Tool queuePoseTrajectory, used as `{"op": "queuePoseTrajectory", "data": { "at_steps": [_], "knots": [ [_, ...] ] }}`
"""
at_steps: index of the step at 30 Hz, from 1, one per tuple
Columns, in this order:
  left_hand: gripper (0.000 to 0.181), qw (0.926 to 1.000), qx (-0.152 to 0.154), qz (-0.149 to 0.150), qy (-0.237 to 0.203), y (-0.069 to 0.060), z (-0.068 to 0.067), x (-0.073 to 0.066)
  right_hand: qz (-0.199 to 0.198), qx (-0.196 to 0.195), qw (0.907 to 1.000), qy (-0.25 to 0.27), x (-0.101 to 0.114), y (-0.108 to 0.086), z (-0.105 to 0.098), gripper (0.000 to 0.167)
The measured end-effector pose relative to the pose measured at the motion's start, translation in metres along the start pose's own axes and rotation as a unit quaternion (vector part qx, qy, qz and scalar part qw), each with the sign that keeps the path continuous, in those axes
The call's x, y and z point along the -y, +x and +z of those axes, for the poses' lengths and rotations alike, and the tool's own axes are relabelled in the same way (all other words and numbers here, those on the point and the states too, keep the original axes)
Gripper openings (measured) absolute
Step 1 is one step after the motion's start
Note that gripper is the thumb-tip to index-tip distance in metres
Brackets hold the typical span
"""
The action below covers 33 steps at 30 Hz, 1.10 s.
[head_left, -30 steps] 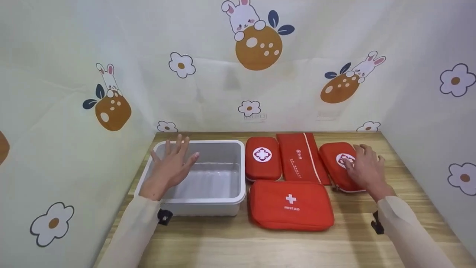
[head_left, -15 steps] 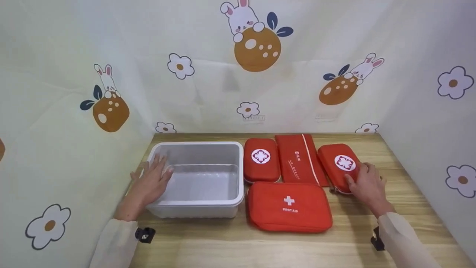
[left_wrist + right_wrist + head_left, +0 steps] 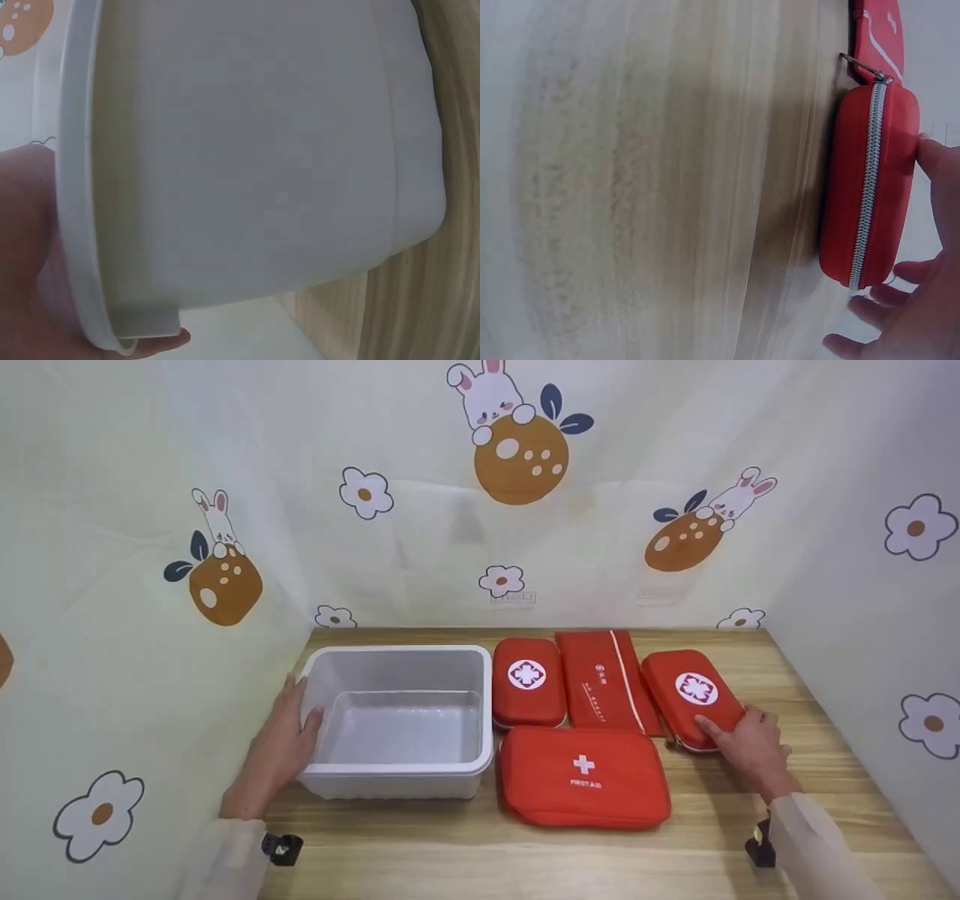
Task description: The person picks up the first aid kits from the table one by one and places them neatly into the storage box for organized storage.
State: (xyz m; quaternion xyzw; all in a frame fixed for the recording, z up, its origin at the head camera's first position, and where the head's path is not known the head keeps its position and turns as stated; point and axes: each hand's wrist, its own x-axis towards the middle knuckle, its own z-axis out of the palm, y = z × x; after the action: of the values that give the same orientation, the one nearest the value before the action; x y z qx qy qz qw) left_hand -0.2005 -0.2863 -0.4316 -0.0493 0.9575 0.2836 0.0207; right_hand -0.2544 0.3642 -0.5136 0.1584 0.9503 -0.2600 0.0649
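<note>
My left hand [image 3: 277, 746] is at the left rim of the light grey plastic bin [image 3: 397, 769], thumb on the inner side. In the left wrist view that hand [image 3: 30, 262] holds the rim, a fingertip showing beneath the rim's corner of the bin [image 3: 255, 150]. At the right, my right hand [image 3: 750, 746] rests its thumb on a red zippered case [image 3: 679, 690] with a white round emblem. The right wrist view shows the hand's fingers [image 3: 870, 307] spread loosely by one end of the case [image 3: 892, 180], the thumb touching its top.
A second red emblem case [image 3: 517, 701] and a flat red pouch [image 3: 592, 675] lie between the bin and the right-hand case. In front of them is a larger red first aid bag [image 3: 585, 802]. Patterned curtains [image 3: 420, 547] enclose the wooden table [image 3: 450, 855].
My left hand has moved down and left, from over the bin to its left rim. The right hand has slid toward the right front edge of its case. The red items look unmoved.
</note>
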Motion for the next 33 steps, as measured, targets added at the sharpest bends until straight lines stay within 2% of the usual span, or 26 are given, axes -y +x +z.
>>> {"op": "queuePoseTrajectory", "data": {
  "at_steps": [5, 9, 14, 19, 24, 27, 33],
  "knots": [
    [0.069, 0.9991, -0.008, -0.036, -0.021, 0.001, 0.004, 0.007, 0.060, 0.050, 0.9966, 0.028, 0.000, 0.000, -0.004, 0.112],
    [0.067, 0.9972, -0.021, -0.055, -0.046, 0.002, 0.005, 0.010, 0.077, 0.076, 0.9924, 0.059, 0.000, 0.001, -0.006, 0.111],
    [0.061, 0.9956, -0.040, -0.051, -0.067, 0.005, 0.005, 0.010, 0.110, 0.074, 0.9851, 0.110, -0.001, 0.000, -0.006, 0.115],
    [0.056, 0.9952, -0.046, -0.059, -0.063, 0.004, 0.004, 0.009, 0.147, 0.068, 0.9732, 0.163, 0.002, 0.001, -0.005, 0.128],
    [0.053, 0.9937, -0.087, -0.044, -0.054, 0.004, 0.006, 0.007, 0.139, 0.064, 0.9716, 0.180, 0.006, 0.004, -0.007, 0.133],
    [0.053, 0.9927, -0.099, -0.041, -0.054, 0.005, 0.007, 0.006, 0.124, 0.057, 0.9718, 0.193, 0.008, 0.004, -0.010, 0.131],
    [0.053, 0.9934, -0.080, -0.054, -0.062, 0.006, 0.006, 0.009, 0.111, 0.019, 0.9653, 0.236, 0.013, 0.006, -0.008, 0.122]
  ]
}}
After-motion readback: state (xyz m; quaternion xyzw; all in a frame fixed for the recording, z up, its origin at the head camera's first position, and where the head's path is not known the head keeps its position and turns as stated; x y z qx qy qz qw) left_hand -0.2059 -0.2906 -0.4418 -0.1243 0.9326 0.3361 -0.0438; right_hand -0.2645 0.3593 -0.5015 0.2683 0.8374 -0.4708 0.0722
